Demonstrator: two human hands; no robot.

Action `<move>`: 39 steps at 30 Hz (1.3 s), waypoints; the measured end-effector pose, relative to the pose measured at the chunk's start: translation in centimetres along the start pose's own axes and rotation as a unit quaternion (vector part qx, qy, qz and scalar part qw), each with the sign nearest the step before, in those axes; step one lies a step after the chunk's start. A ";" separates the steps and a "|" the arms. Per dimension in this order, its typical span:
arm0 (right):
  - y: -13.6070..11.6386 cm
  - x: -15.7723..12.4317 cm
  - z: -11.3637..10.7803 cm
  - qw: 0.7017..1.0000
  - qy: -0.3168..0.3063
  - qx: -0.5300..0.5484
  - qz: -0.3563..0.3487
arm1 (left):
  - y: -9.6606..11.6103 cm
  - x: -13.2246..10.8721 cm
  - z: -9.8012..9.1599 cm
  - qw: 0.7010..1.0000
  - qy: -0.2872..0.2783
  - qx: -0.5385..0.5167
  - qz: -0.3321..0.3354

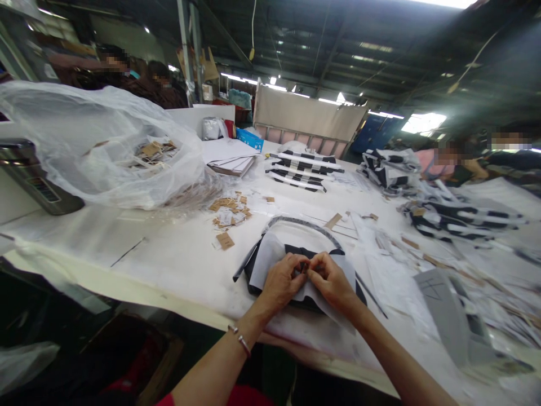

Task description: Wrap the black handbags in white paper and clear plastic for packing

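A dark bag [250, 276] lies in front of me on the table, partly covered by white sheet material [270, 248]. Its arched handle [302, 220] curves up on the far side, wrapped in something clear or pale. Over the middle of the bag, my left hand [284, 277] and my right hand [330, 279] meet with fingertips pinched together. Whatever sits between the fingertips is too small and covered to name. To the left of the bag is a small pile of brown cardboard tags [230, 211], with one tag [225, 241] lying closer.
A large clear plastic bag [118, 180] with more tags stands at left beside a dark flask [46, 186]. White sheets [230, 155] are stacked behind. Checked black-and-white bags [304, 169] lie farther back, others [460, 220] at right. A grey sheet [443, 310] is near right. People work beyond.
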State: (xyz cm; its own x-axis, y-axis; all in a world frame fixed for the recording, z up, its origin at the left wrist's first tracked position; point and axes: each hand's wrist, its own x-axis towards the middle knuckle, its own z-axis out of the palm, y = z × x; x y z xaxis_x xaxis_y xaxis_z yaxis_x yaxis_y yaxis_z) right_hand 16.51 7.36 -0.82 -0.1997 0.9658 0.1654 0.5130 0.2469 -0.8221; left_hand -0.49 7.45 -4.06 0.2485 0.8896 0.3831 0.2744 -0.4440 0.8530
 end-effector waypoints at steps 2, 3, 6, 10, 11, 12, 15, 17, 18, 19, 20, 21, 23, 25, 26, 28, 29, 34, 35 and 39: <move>0.0 -0.4 0.3 0.998 0.016 -0.050 -0.025 | 0.0 0.1 0.0 1.000 0.002 -0.013 -0.011; 0.0 -0.6 0.4 0.996 0.019 -0.076 -0.042 | -0.1 0.2 0.0 1.000 0.003 -0.021 -0.013; -0.3 -0.9 0.6 0.987 0.028 -0.128 -0.089 | -0.4 0.3 0.1 0.999 0.000 -0.041 -0.004; -0.4 -0.8 0.5 0.993 0.035 -0.082 -0.081 | -0.5 0.5 0.1 0.997 0.025 -0.067 -0.017; -0.3 -0.8 0.4 0.996 0.052 -0.046 -0.063 | -0.5 0.5 0.1 0.996 0.036 -0.075 -0.031; -0.2 -0.7 0.3 0.996 0.077 -0.009 -0.037 | -0.5 0.5 0.0 0.994 0.044 -0.086 -0.046; 0.2 -0.3 0.2 0.988 0.127 0.072 0.058 | -0.4 0.7 -0.2 0.986 0.051 -0.133 -0.086; 0.2 -0.1 0.2 0.987 0.088 0.096 0.093 | -0.5 0.7 -0.2 0.979 0.043 -0.171 -0.107; 0.2 0.1 0.3 0.988 0.063 0.108 0.096 | -0.5 0.7 -0.2 0.976 0.037 -0.184 -0.115; 0.1 0.2 0.4 0.987 0.044 0.120 0.093 | -0.5 0.6 -0.1 0.974 0.031 -0.189 -0.119; 0.1 0.4 0.4 0.986 0.032 0.132 0.092 | -0.5 0.6 -0.1 0.975 0.026 -0.185 -0.120; 0.0 0.6 0.4 0.985 0.026 0.143 0.095 | -0.5 0.5 0.0 0.978 0.021 -0.171 -0.115; -0.1 0.9 0.5 0.982 0.020 0.153 0.113 | -0.5 0.4 0.0 0.987 0.012 -0.129 -0.097; -0.1 1.2 0.6 0.980 0.016 0.147 0.132 | -0.5 0.3 0.0 0.991 0.003 -0.107 -0.085; -0.1 1.3 0.6 0.979 0.016 0.148 0.138 | -0.5 0.2 0.0 0.990 0.000 -0.110 -0.085; 0.0 1.4 0.8 0.974 0.023 0.175 0.142 | -0.5 0.3 -0.1 0.986 -0.004 -0.135 -0.095; 0.1 1.4 1.0 0.969 0.030 0.198 0.144 | -0.5 0.3 -0.1 0.984 -0.004 -0.147 -0.102; 0.1 1.5 1.5 0.942 0.073 0.280 0.170 | 0.2 0.9 -0.1 0.977 0.014 -0.159 -0.143; 0.1 1.5 1.6 0.939 0.079 0.287 0.172 | 0.3 1.0 -0.1 0.976 0.017 -0.157 -0.153; 0.0 1.4 1.7 0.933 0.104 0.302 0.166 | 0.3 1.5 0.0 0.976 0.008 -0.144 -0.166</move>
State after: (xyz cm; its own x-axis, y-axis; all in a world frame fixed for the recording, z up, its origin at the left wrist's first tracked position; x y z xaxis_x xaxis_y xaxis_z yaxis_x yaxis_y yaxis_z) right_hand 14.81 8.55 -1.56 0.0859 0.9911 -0.1019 -0.0584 -0.0971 -0.9936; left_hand 0.01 8.61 -3.23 0.1745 0.9820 0.0724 0.0652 -0.0849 0.9943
